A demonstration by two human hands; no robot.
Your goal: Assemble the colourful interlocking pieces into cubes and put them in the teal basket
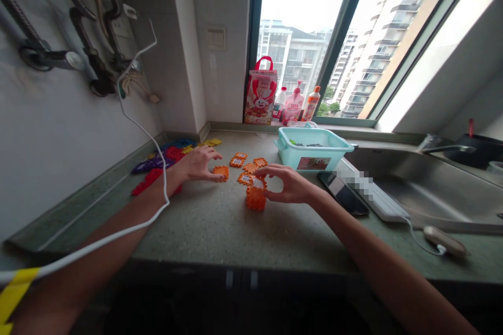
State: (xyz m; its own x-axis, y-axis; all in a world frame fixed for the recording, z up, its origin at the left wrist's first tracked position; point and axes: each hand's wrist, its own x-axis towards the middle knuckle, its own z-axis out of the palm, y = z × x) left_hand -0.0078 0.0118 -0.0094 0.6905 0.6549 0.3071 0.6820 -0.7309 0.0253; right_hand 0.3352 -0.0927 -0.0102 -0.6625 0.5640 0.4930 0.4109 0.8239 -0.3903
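My left hand (202, 164) is above the counter with its thumb and fingers curved round a small orange notched piece (221, 171). To the right, my right hand (285, 183) grips an orange block (255, 199) of notched pieces between thumb and fingers, near the middle of the counter. A whitish face shows on top of the block, by the fingertips. Behind and between the hands lie several loose orange pieces (238, 160), some with printed white labels. Blue, purple, red and yellow pieces (173, 154) are heaped behind my left forearm.
A turquoise basket (317, 159) stands behind my right hand. Right of it are a black phone (343, 194), a white power strip (379, 201) and a metal sink (428, 183). A white cable (137, 120) hangs across my left forearm. Bottles (294, 107) line the windowsill.
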